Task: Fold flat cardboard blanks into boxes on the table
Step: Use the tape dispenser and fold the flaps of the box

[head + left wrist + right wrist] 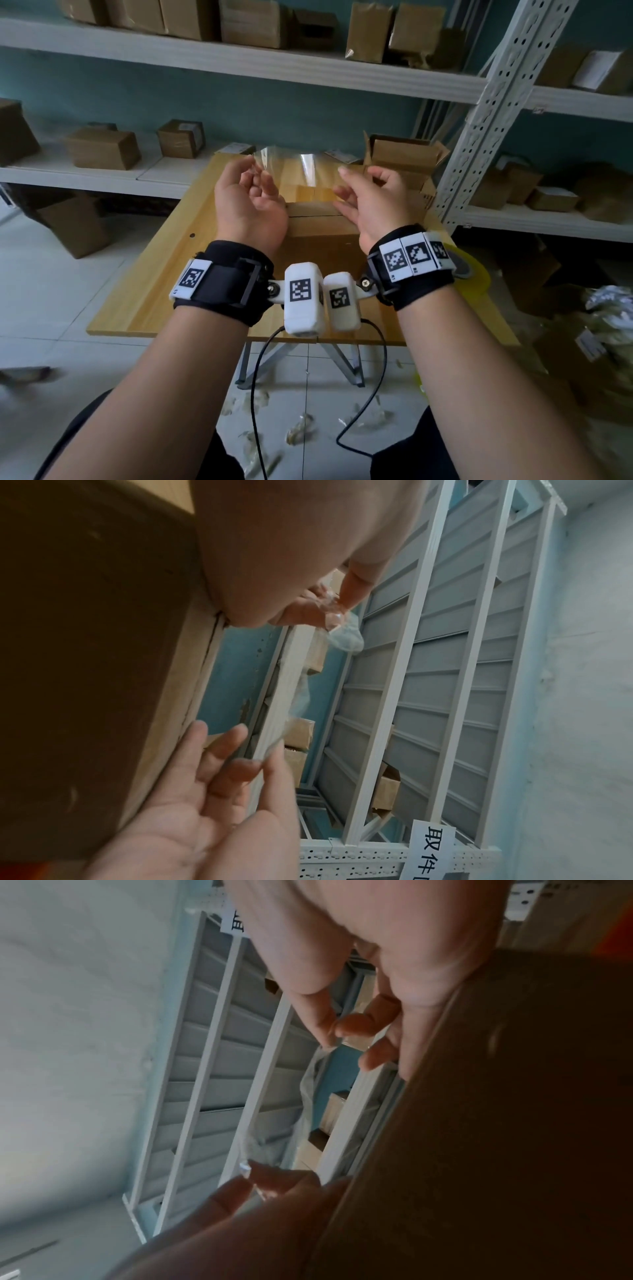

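Wrist cameras sit lowest in the head view, above them the cardboard box [317,222] on the table [164,274]: light, stiff, best held by its edges. Over it hangs a clear tape strip [301,171], thin and likely sticky, pinched at each end by the left hand [250,202] and right hand [373,202].

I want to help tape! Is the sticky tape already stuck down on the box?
No, the clear tape strip is stretched in the air between both hands, above the brown cardboard box.
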A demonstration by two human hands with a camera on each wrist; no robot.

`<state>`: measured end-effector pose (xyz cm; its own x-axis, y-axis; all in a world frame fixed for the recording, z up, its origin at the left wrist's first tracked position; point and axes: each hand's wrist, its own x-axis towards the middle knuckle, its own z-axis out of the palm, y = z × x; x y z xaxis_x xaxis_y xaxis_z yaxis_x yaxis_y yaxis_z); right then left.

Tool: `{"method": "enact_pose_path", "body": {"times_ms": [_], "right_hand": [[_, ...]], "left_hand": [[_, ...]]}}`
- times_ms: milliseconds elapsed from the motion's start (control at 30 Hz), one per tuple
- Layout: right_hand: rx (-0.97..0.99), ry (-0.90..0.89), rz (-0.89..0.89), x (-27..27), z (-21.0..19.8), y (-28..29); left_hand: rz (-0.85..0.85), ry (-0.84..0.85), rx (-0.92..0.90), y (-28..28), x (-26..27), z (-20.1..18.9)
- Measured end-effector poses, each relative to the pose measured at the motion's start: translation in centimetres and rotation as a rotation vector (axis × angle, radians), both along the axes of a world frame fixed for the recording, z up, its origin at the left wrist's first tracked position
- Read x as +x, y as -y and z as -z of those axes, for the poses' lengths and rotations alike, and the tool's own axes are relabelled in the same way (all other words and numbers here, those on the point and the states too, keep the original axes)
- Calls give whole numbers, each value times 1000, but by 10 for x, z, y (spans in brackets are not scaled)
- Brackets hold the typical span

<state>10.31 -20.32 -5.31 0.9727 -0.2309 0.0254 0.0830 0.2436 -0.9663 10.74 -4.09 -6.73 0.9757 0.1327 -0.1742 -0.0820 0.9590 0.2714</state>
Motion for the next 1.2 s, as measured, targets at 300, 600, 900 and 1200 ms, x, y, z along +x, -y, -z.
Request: {"method": "enact_pose_path", "body": {"times_ms": [300,600,900,1200], "right_hand": [[97,-17,32,2,8,9],[258,-56,-10,7,9,22],[355,-36,-1,8,11,21],[429,24,29,8,16,20]], "left_hand": [[122,-9,202,-10,-17,-5],[50,11,407,-29,-35,-8],[-69,-218,658,-33,-43,1],[-53,-294,701,-35,-38,11]]}}
